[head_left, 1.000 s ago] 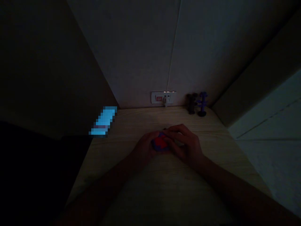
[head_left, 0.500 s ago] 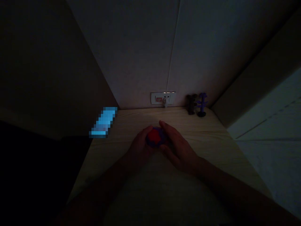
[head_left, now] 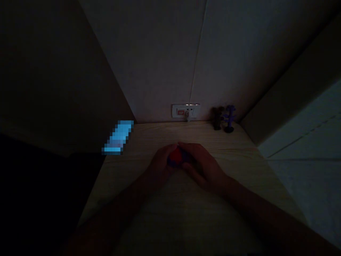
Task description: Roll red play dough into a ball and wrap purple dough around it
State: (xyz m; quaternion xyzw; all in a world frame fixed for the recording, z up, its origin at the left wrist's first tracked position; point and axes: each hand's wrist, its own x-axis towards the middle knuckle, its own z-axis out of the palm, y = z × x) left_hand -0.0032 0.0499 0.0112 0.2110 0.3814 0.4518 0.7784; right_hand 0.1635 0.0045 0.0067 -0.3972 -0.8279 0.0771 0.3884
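The scene is very dark. A small red and purple object (head_left: 175, 158) sits between my two hands over a light wooden desk (head_left: 186, 213). My left hand (head_left: 160, 165) curls round its left side with closed fingers. My right hand (head_left: 202, 163) wraps over its right side and top, hiding much of it. The object's shape is too dim to name.
A glowing blue phone screen (head_left: 118, 138) lies at the desk's left edge. A wall socket plate (head_left: 185, 111) sits on the back wall. Two small spiky stands, one dark (head_left: 217, 118) and one purple (head_left: 229, 118), stand at the back right. Walls close in left and right.
My right hand first opened beside the object, showing more red, and has now closed over it again. Both hands stayed at the same spot on the desk.
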